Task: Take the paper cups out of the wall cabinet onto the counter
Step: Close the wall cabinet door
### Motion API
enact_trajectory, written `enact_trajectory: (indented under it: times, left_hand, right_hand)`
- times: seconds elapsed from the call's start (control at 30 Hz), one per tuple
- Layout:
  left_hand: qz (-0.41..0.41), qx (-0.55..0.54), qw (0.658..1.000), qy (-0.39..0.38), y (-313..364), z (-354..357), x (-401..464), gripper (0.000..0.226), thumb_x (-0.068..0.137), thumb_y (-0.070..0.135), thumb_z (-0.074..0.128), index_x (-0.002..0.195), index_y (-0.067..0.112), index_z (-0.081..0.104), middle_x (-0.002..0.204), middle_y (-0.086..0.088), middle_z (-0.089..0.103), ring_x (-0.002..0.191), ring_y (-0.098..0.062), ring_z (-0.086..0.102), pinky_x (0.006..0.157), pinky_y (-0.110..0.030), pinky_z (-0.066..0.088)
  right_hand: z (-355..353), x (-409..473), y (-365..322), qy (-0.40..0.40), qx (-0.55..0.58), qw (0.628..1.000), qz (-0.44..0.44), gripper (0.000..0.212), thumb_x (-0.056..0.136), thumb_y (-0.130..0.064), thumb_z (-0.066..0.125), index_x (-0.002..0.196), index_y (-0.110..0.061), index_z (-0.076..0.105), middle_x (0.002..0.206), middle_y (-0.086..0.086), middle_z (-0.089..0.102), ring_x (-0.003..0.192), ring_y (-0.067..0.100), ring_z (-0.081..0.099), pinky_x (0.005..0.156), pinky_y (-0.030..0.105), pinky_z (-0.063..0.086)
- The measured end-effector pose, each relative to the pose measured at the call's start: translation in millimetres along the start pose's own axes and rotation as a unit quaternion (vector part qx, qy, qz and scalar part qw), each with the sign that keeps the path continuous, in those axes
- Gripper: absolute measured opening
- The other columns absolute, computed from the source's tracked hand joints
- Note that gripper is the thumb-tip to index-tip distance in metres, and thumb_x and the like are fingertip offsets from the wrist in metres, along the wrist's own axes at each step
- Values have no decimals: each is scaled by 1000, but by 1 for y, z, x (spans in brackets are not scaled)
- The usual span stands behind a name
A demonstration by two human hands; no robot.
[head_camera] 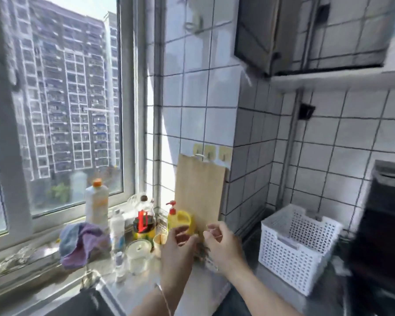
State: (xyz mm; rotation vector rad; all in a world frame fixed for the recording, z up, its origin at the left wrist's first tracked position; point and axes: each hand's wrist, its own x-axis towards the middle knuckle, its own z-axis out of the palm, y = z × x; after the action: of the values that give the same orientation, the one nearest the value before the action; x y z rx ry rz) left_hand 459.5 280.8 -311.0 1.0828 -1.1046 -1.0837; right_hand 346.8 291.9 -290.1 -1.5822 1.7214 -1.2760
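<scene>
Blurrily, both hands together above counter; grasp perhaps empty.

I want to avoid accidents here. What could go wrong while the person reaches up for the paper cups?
1. The counter edge near both hands is crowded with bottles and a glass jar; a lifting left hand might knock one over.
2. The open cabinet door hangs overhead and could be bumped.
3. The frame is blurred, so the cups are not visible.

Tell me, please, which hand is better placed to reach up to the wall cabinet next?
Probably the right hand. The wall cabinet hangs up and to the right, its door ajar, so the right arm has the shorter path. The left hand sits nearer the bottles. No cups are visible yet.
</scene>
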Motion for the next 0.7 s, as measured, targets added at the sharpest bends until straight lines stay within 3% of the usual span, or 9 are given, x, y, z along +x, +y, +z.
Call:
enact_trajectory:
  times: [0.2, 0.3, 0.37, 0.5, 0.6, 0.7]
  left_hand:
    - [96, -2, 991, -91, 80, 74, 96, 27, 84, 11, 62, 109, 17, 55, 98, -2, 64, 87, -17, 62, 72, -28, 47]
    - [135, -10, 982, -130, 129, 107, 141, 28, 84, 10, 61, 111, 17, 55, 97, 0, 65, 86, -15, 62, 79, -34, 50]
    - [175, -9, 974, -146, 162, 129, 170, 29, 84, 13, 60, 112, 20, 56, 102, -2, 66, 85, -16, 63, 83, -39, 52]
    - [261, -16, 955, -137, 226, 168, 211, 36, 84, 14, 60, 119, 19, 55, 111, -1, 64, 86, -12, 62, 81, -35, 53]
    - [290, -30, 950, -113, 261, 189, 240, 53, 84, 14, 60, 134, 17, 43, 126, -3, 55, 107, -19, 59, 94, -38, 51]
    - [305, -60, 944, -111, 289, 203, 267, 61, 86, 9, 57, 142, 16, 33, 139, -4, 47, 124, -21, 51, 105, -40, 42]
  right_hand:
    - [-54, 111, -45, 120, -10, 992, -38, 17, 90, -29, 54, 104, -21, 59, 86, -10, 58, 81, 10, 56, 58, 14, 40]
    - [-84, 159, -73, 164, -11, 985, -60, 20, 89, -28, 54, 106, -18, 61, 90, -7, 61, 83, 11, 57, 59, 16, 39]
    - [-105, 185, -93, 184, -28, 979, -82, 23, 90, -28, 52, 109, -18, 60, 93, -6, 61, 87, 11, 57, 61, 17, 40]
    - [-145, 228, -130, 223, -60, 964, -133, 26, 93, -29, 49, 113, -17, 59, 108, 1, 67, 95, 16, 60, 71, 22, 39]
    - [-169, 255, -151, 236, -96, 952, -169, 29, 95, -31, 47, 117, -18, 59, 114, 0, 66, 96, 14, 57, 68, 22, 39]
    - [-187, 278, -171, 228, -109, 947, -197, 34, 96, -31, 45, 125, -18, 56, 124, 0, 63, 109, 18, 58, 81, 24, 44]
